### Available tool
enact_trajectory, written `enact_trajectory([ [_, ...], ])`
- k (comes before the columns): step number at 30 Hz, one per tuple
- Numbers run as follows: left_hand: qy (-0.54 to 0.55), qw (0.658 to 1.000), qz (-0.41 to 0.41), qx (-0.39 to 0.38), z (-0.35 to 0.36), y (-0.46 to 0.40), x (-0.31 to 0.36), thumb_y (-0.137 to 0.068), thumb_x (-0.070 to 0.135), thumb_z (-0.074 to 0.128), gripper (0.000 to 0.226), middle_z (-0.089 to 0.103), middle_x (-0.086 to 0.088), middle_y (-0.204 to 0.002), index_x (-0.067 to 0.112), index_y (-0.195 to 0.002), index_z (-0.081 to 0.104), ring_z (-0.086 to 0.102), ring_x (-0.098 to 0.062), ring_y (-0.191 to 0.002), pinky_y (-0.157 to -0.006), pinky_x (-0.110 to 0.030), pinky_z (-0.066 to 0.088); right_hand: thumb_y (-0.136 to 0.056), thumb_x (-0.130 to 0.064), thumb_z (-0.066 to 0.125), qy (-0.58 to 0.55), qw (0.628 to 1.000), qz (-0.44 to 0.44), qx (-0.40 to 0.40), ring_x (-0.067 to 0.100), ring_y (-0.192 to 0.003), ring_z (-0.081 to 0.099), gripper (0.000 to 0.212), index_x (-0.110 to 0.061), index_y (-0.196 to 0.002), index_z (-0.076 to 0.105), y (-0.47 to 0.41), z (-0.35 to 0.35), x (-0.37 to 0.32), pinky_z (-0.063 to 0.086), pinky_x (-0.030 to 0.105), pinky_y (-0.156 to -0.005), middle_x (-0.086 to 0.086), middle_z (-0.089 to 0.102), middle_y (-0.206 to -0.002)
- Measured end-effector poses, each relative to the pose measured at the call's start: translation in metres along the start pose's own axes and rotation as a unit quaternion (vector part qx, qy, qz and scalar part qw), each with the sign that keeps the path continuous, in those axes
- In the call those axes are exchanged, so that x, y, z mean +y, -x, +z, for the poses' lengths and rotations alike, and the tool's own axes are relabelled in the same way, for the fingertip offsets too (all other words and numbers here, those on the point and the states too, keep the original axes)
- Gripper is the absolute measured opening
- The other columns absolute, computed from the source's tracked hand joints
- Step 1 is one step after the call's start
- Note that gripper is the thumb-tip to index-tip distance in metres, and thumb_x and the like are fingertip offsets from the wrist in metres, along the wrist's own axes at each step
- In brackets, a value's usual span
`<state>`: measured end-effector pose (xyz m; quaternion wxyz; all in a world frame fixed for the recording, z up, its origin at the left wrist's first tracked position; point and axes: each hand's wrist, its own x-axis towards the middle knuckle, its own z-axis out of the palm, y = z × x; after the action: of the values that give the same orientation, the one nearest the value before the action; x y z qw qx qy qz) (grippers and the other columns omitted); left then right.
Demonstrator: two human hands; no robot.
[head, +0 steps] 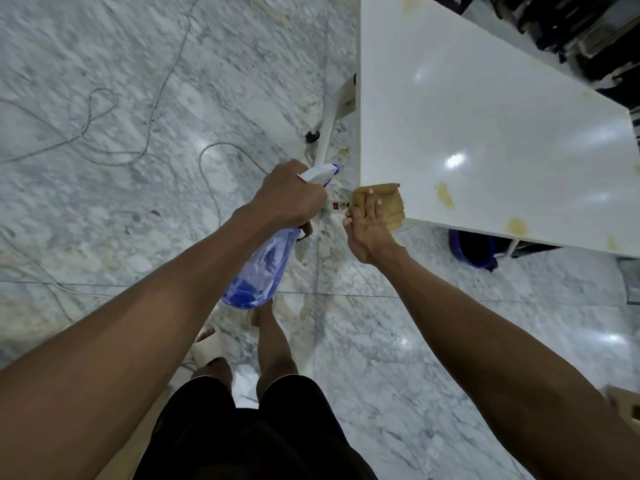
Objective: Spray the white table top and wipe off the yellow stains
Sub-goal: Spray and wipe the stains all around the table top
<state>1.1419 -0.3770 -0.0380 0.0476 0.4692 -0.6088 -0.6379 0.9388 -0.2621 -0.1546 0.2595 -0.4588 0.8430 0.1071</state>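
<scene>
The white table top fills the upper right. Yellow stains show near its front edge, one by the near corner, another further right, and a third at the far end. My left hand grips the neck of a blue translucent spray bottle, which hangs over the floor with its white nozzle pointing toward the table. My right hand presses a folded yellow-tan cloth at the table's near corner.
Marble floor lies all around, with thin cables looping across it at the left. A white table leg with a caster and a power strip sit under the table's left edge. A blue bucket stands beneath the table. Dark equipment crowds the far right.
</scene>
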Motion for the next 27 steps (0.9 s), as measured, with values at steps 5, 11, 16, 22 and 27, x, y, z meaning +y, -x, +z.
enact_trajectory([
  [5,-0.034,0.999,0.006,-0.007,0.0,0.02,0.028,-0.065,0.027,0.053,0.056,0.073,-0.029,-0.104,-0.006,-0.108,0.068,0.073,-0.049,-0.082,-0.077,-0.056,0.062,-0.109,-0.027,0.028,-0.26,0.961,-0.061,0.076,0.02,-0.14,0.03,0.04,-0.019,-0.146,0.041,0.053,-0.041,-0.002,0.027,0.038,-0.119,0.004,0.027,-0.155],
  [11,-0.057,0.998,0.03,-0.005,0.001,0.024,0.075,-0.083,0.021,0.058,0.03,0.075,-0.03,-0.099,-0.004,-0.095,0.071,0.067,-0.03,-0.054,-0.066,-0.047,0.064,-0.108,-0.038,0.029,-0.515,0.836,-0.023,0.187,0.016,-0.111,0.059,0.036,-0.034,-0.121,0.062,0.071,-0.101,0.009,0.046,0.036,-0.098,-0.008,0.064,-0.117],
  [16,-0.048,0.998,0.041,0.018,0.001,0.02,0.114,-0.083,0.019,0.058,0.036,0.072,-0.035,-0.099,-0.014,-0.095,0.067,0.066,-0.026,-0.048,-0.054,-0.032,0.052,-0.101,-0.052,0.036,-0.748,0.643,0.037,0.161,0.025,-0.111,0.063,0.051,-0.015,-0.118,0.067,0.053,-0.143,0.02,0.047,0.041,-0.097,0.009,0.07,-0.117],
  [22,-0.035,0.996,0.026,0.077,0.022,-0.007,0.159,-0.081,0.019,0.061,0.032,0.075,-0.028,-0.093,-0.01,-0.091,0.069,0.065,-0.025,-0.044,-0.054,-0.032,0.053,-0.101,-0.051,0.042,-0.877,0.479,-0.006,0.046,0.029,-0.116,0.063,0.051,-0.012,-0.128,0.061,0.002,-0.194,0.038,0.051,0.043,-0.096,0.013,0.066,-0.127],
  [27,0.002,0.99,-0.013,0.143,0.052,-0.035,0.186,-0.078,0.014,0.056,0.027,0.076,-0.023,-0.089,-0.007,-0.088,0.069,0.064,-0.023,-0.041,-0.052,-0.028,0.05,-0.094,-0.012,0.054,-0.896,0.436,-0.06,-0.065,0.023,-0.102,0.069,0.029,-0.005,-0.118,0.068,-0.052,-0.227,0.053,0.055,0.037,-0.091,0.01,0.071,-0.113],
])
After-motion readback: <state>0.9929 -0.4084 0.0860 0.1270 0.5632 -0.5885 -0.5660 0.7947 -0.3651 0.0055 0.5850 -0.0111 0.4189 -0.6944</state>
